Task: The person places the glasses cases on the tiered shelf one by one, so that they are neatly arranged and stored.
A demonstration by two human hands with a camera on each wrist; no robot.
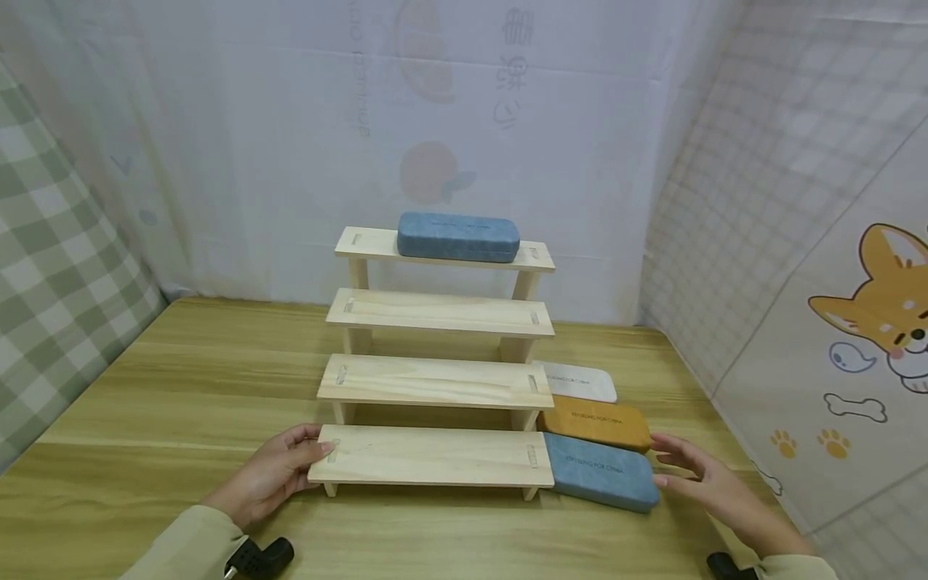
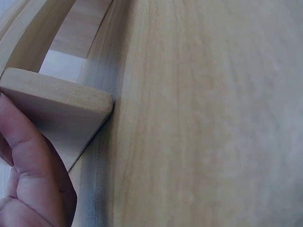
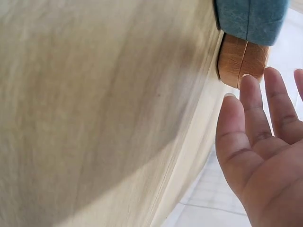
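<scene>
A pale wooden display stand (image 1: 435, 457) with several stepped shelves stands on the table. My left hand (image 1: 274, 474) holds the left end of its lowest shelf, thumb on top and fingers along the side. A leg of the stand (image 2: 61, 92) shows beside that hand in the left wrist view. My right hand (image 1: 699, 479) is beside a blue glasses case (image 1: 605, 471) and an orange one (image 1: 598, 421), fingers spread loosely with fingertips right at their ends. Behind these lies a white case (image 1: 578, 382), partly hidden by the stand. Another blue glasses case (image 1: 458, 238) rests on the top shelf.
The wood-grain table (image 1: 217, 379) extends on both sides of the stand. A pale printed cloth (image 1: 254, 161) hangs behind it. A green checked cloth (image 1: 58, 266) borders the left, and a panel with a cartoon dog (image 1: 895, 302) borders the right.
</scene>
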